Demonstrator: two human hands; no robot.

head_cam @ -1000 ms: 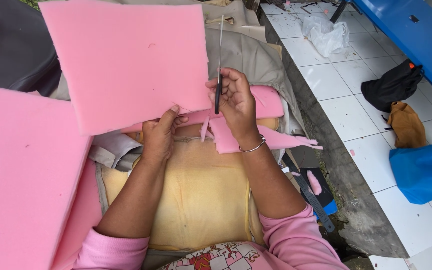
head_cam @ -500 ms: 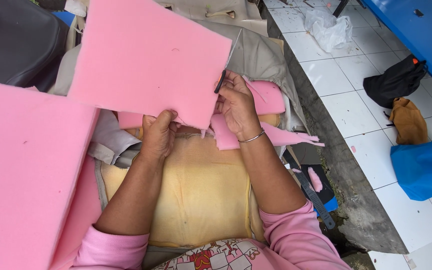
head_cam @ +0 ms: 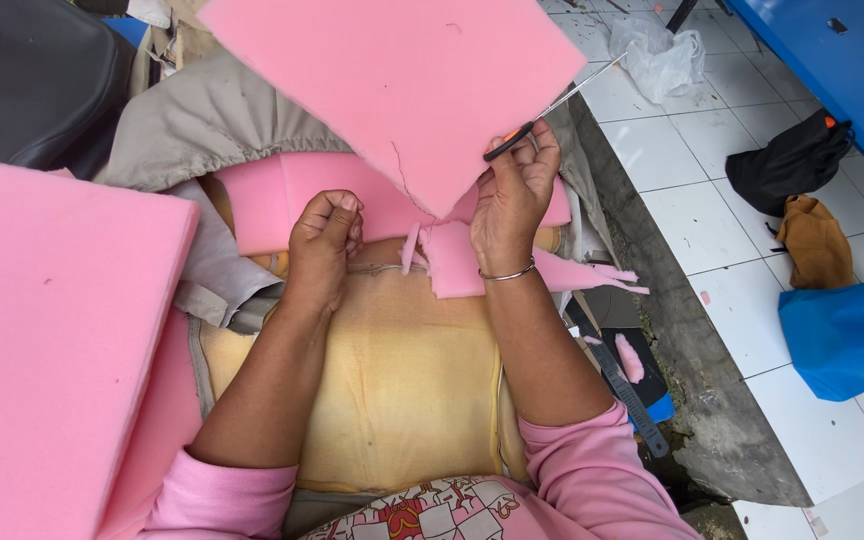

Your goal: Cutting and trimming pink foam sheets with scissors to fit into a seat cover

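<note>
Scissors in right hand, seemingly at foam sheet edge

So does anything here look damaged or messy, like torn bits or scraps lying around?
Yes. The pink foam sheet has a ragged split running up from its lower corner, beside the right hand holding scissors. Frayed pink strips hang below it, and a small foam scrap lies by the tiled floor.

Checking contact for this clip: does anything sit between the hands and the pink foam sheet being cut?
Nothing visible does. The left hand grips the lower edge of the pink foam sheet directly. The right hand holds scissors whose blades lie along the sheet's right edge. Foam scraps hang below, out of the way.
</note>
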